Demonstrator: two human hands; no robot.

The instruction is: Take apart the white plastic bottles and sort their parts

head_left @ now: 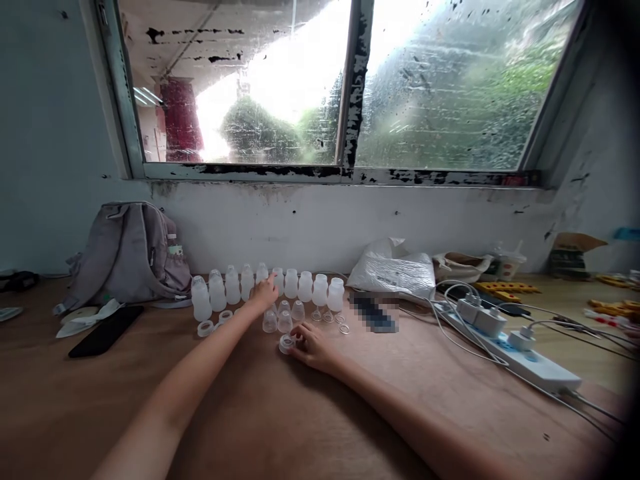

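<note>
Baby bottles stand in a row by the wall: those on the left, such as this bottle, have nipple-shaped tops, while those on the right, such as this bottle, are open-necked. My left hand reaches to the row's middle, its index finger stretched out against an open-necked bottle; its other fingers are partly hidden. My right hand is closed on the edge of a translucent screw collar at the table surface. Just behind it sit several clear dome-shaped nipple covers. More collars lie partly behind my left forearm.
Thin clear rings lie right of the covers. A black phone and a grey backpack are at left. To the right are a silvery plastic bag, a pixelated dark object and a power strip with trailing cables.
</note>
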